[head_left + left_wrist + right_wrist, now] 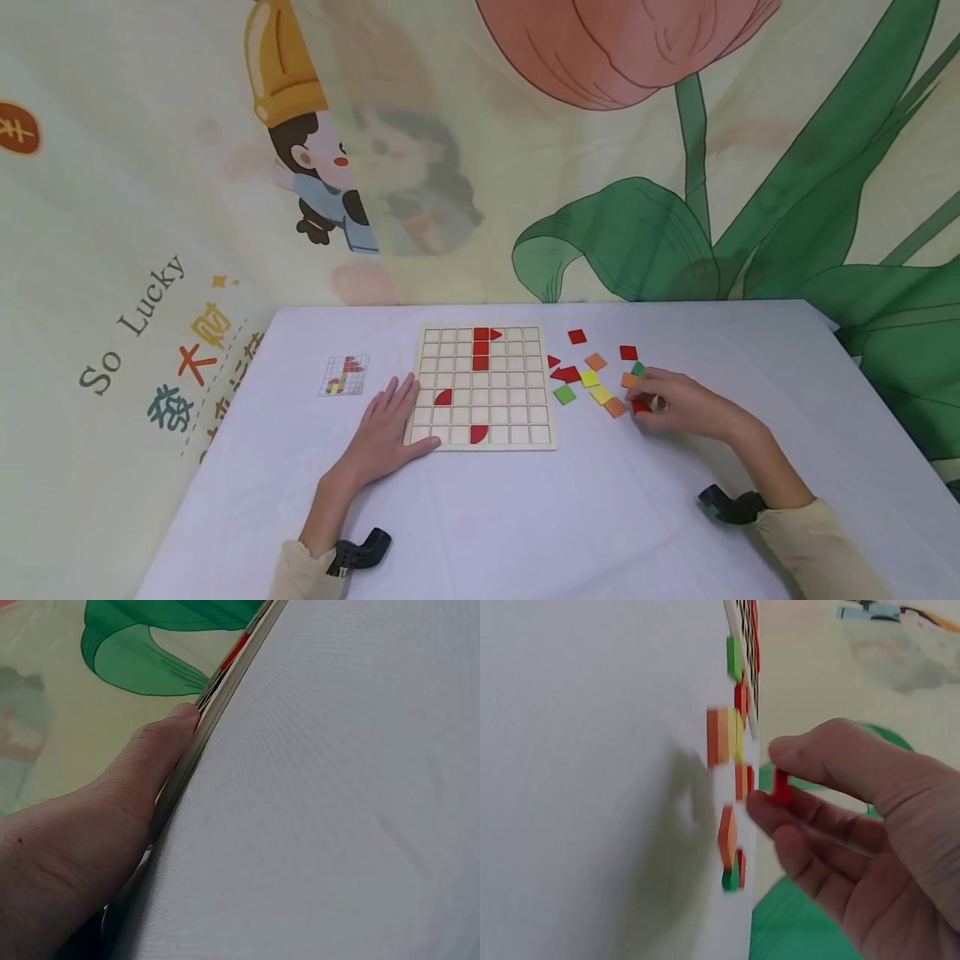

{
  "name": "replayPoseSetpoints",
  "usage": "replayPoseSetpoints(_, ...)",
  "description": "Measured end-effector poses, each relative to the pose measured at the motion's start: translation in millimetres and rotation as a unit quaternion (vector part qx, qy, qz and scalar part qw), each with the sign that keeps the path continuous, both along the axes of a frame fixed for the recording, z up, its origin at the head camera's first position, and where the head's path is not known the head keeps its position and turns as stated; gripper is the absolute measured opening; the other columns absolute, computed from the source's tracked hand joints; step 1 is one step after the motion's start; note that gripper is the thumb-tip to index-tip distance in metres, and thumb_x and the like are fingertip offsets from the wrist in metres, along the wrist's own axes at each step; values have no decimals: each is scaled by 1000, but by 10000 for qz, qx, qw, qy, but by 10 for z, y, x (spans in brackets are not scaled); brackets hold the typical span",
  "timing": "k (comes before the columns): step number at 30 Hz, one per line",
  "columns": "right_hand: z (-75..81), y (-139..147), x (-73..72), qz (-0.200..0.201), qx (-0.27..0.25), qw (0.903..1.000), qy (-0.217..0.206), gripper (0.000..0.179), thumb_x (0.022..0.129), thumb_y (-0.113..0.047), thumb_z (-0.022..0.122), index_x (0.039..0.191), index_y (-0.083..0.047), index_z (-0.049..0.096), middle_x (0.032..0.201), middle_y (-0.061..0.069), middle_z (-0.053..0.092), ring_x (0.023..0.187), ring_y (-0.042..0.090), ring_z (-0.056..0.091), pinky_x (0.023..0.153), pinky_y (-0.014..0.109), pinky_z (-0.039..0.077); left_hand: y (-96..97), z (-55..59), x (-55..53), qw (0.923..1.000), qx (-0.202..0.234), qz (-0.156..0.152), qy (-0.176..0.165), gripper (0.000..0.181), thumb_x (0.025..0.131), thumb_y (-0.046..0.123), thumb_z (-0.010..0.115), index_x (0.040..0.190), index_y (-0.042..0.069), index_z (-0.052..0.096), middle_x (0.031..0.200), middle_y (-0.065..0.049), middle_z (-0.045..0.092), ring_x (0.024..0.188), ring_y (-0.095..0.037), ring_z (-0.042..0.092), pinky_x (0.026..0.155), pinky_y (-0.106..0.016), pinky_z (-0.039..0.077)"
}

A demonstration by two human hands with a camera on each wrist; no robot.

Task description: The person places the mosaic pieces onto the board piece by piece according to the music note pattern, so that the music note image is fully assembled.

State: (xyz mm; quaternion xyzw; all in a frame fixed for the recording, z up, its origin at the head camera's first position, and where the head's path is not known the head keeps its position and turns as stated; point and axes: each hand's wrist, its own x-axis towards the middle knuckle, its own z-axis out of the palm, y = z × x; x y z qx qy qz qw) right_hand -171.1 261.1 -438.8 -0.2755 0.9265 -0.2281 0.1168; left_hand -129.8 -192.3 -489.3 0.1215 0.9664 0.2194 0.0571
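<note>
A wooden grid board [480, 447] lies on the white table with several red pieces in its cells. My left hand [386, 429] rests on its lower left corner, fingers spread; in the left wrist view the thumb [154, 750] lies along the board's edge. To the right of the board, my right hand [686, 404] pinches a small red tile [781, 786] between thumb and fingertips, above the table beside the loose tiles. The held tile's full shape is hidden by the fingers.
Loose tiles lie right of the board: a light green tile [565, 394], a yellow tile [590, 378], an orange tile [596, 361], a red tile [577, 337] and several others. A pattern card [344, 376] lies left of the board. A printed curtain [450, 275] hangs behind the table.
</note>
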Motion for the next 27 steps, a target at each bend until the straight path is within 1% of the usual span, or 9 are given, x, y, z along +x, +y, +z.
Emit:
replayPoseSetpoints(3,31,-244,-49,212,-195,9995,124,19,80,-9,76,98,-13,71,96,-2,60,81,5,55,67,16,54,0,-6,4,10000,-10,5,-12,101,83,60,64,156,9,17,165,-8,14,153,-32,5,122,-56,12)
replayPoseSetpoints(5,66,-463,-80,316,-358,9987,202,16,81,-8,76,96,-12,71,97,-1,60,80,6,56,67,17,55,-4,-17,3,10000,0,0,10,100,83,60,64,156,9,18,165,-8,14,153,-32,6,122,-56,12)
replayPoseSetpoints(8,88,-851,-144,630,-667,9950,394,11,83,-8,74,93,-11,72,99,-1,60,83,7,58,71,21,57,-12,-26,-1,10000,-16,-3,49,100,83,60,64,156,9,18,165,-8,14,153,-32,6,122,-56,12)
replayPoseSetpoints(10,81,-1149,-189,842,-824,9919,472,11,84,-10,75,95,-10,72,99,-1,61,84,7,59,74,22,57,-11,-26,-4,10000,-17,-4,55,100,83,60,64,155,8,18,165,-8,14,153,-32,6,122,-56,12)
replayPoseSetpoints(11,69,-1294,-214,962,-882,9902,498,11,84,-12,75,95,-11,72,99,-2,62,85,7,60,78,23,57,-7,-20,-4,10000,-16,-4,36,100,83,60,64,155,8,18,165,-8,14,153,-32,6,122,-56,12)
replayPoseSetpoints(13,29,-1580,-258,1075,-980,9885,403,13,85,-15,74,98,-11,72,100,-2,64,87,8,60,80,21,56,2,-11,-6,10000,-10,-10,0,100,83,60,63,155,8,17,165,-8,14,153,-32,5,122,-56,11)
replayPoseSetpoints(16,-37,-1913,-299,1076,-918,9896,269,15,86,-18,73,100,-12,72,98,-3,66,87,8,60,81,21,54,16,-1,-8,10000,-12,-39,-55,100,83,62,62,156,9,17,165,-7,13,154,-31,4,122,-56,11)
replayPoseSetpoints(21,-123,-2213,-343,918,-651,9933,254,14,88,-19,72,99,-12,70,91,-3,65,81,9,55,77,22,50,15,16,-8,9999,-70,-38,-86,100,84,62,62,156,11,16,165,-6,13,154,-30,3,122,-56,11)
replayPoseSetpoints(27,-190,-2351,-353,920,-550,9940,208,6,88,-19,72,91,-15,67,80,-7,61,76,9,52,69,19,47,-16,16,2,10000,-54,1,-84,100,83,61,62,156,10,17,165,-6,14,154,-31,4,122,-56,11)
